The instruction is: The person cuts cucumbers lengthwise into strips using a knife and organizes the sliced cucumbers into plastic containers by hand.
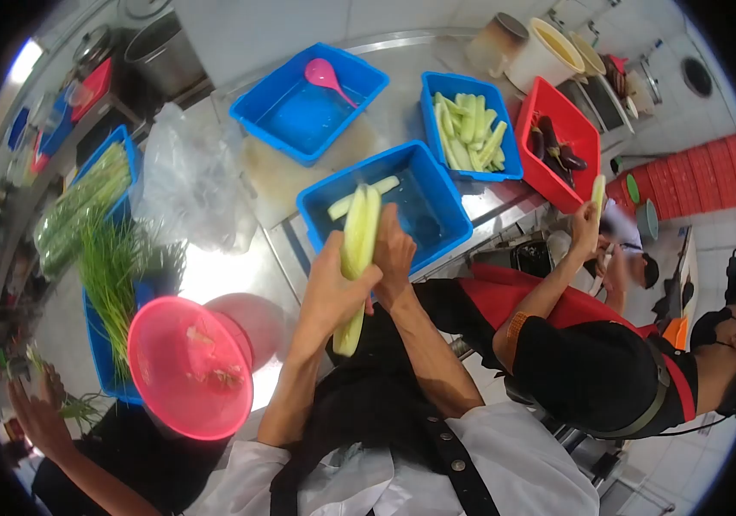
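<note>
Pale cucumber pieces [356, 249] in left fingers [332, 256]

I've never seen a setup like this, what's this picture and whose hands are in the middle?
There is no machine here. A camera worn on a person's head took this picture, looking forward and down; the bare left hand and right hand in the middle are the wearer's own. The left hand grips a pale green vegetable, seemingly split lengthwise, at a blue tub. The right hand is close beside it; whether it holds anything is hidden. On the counter are another blue tub with a pink ladle, a third with cut pale pieces, and a red tub of eggplants.
</note>
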{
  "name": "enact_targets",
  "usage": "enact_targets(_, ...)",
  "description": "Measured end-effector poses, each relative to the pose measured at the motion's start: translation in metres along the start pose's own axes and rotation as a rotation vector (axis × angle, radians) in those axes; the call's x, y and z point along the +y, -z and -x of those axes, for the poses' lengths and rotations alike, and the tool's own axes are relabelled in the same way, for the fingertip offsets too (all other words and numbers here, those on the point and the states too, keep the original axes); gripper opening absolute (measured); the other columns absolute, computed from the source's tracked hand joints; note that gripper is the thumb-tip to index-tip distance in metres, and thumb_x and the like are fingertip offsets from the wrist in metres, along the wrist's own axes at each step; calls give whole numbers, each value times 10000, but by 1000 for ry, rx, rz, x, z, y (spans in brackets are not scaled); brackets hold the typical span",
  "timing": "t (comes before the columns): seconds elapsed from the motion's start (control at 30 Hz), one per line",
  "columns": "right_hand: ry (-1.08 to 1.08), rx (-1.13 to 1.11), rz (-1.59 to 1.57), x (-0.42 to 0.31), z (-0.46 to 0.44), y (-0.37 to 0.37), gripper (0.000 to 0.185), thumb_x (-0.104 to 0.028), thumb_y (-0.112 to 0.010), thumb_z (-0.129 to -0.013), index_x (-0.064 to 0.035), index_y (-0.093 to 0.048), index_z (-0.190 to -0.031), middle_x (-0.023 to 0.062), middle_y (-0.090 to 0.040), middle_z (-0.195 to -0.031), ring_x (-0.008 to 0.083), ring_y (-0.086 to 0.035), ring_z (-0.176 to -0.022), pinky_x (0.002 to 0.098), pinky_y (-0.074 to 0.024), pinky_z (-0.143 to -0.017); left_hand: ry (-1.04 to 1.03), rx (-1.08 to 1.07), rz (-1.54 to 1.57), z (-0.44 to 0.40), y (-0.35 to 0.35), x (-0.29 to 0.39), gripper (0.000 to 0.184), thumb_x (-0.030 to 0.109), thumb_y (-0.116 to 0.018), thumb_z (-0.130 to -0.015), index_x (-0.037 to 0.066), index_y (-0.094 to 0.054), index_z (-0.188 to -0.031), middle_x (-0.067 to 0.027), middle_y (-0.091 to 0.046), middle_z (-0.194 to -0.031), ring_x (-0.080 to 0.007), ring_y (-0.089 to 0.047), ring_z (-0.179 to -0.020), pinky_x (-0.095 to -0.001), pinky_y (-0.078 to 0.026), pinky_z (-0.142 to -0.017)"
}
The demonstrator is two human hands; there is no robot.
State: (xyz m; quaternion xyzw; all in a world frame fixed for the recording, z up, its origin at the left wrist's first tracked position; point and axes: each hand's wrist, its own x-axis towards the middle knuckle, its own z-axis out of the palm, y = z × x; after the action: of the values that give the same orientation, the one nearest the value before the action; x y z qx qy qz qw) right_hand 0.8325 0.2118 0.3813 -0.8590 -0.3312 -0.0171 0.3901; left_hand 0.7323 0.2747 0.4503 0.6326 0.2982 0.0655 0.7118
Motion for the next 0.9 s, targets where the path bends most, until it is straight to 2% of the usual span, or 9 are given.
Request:
enact_targets(0.07,-411,134,-98,31,-10,9,233,-254,-473,-947,-27,-436,-911,211,-576,-684,434,-589,-682,500,-417,-558,25,-183,64,7,-15,3,315,-20,-591,-800,-27,-430,-1071,-83,-539,-708,-161,-554,-460,-289,-469,-402)
enact_targets(0.13,-355,197,121,58,-16,39,204,-211,-433,-973,-11,-433,-936,254,-580,-710,453,-580,-686,520,-416,-567,81,-229,66,1,-27,-3,346,21,-634,-799,-44,-428,-1070,-99,-558,-714,-171,-568,-457,-299,-477,-404)
enact_targets(0.33,-363,320,-24,47,20,109,205,-172,-417,-979,17,-442,-905,225,-527,-626,438,-539,-607,464,-380,-526,-74,-113,-28,-126,-78,22,263,198,-665,-855,-1,-499,-899,-83,-573,-646,-174,-561,-439,-316,-463,-414)
enact_targets(0.43,-431,312,-117,44,51,115,222,-165,-400,-987,26,-443,-883,192,-456,-577,369,-478,-514,435,-342,-503,-262,-210,67,-230,-123,19,315,265,-643,-880,-21,-566,-988,-90,-619,-708,-183,-608,-569,-320,-501,-551)
enact_targets(0.6,-556,244,-159,50,90,125,248,-183,-391,-995,24,-449,-872,157,-403,-553,267,-423,-474,404,-314,-486,-33,-327,269,-328,-158,-7,194,161,-582,-876,12,-639,-987,-124,-646,-885,-260,-631,-815,-396,-506,-726)
enact_targets(0.67,-598,198,-182,63,105,126,242,-184,-392,-992,19,-455,-877,144,-400,-538,247,-411,-467,406,-297,-476,-602,-180,-773,-336,-165,-26,147,89,-569,-791,6,-658,-875,-150,-648,-910,-328,-604,-848,-414,-491,-769)
enact_targets(0.7,-608,202,-181,68,110,126,242,-184,-392,-992,19,-455,-877,144,-400,-538,247,-411,-467,406,-297,-476,-600,-192,-774,-337,-168,-32,147,89,-569,-791,6,-658,-875,-150,-648,-910,-328,-604,-848,-414,-491,-769)
enact_targets(0.77,-671,191,-202,74,119,125,240,-181,-397,-988,14,-449,-858,142,-402,-533,235,-407,-463,402,-289,-469,-940,-262,-1119,-336,-172,-42,144,30,-542,-754,30,-669,-822,-164,-618,-880,-351,-578,-873,-416,-489,-796)
enact_targets(0.9,-751,191,-218,80,122,126,244,-180,-401,-986,5,-436,-830,134,-407,-536,217,-400,-465,392,-288,-463,-1118,-349,-1138,-335,-179,-42,150,14,-559,-730,40,-676,-820,-143,-606,-965,-310,-564,-945,-401,-475,-813)
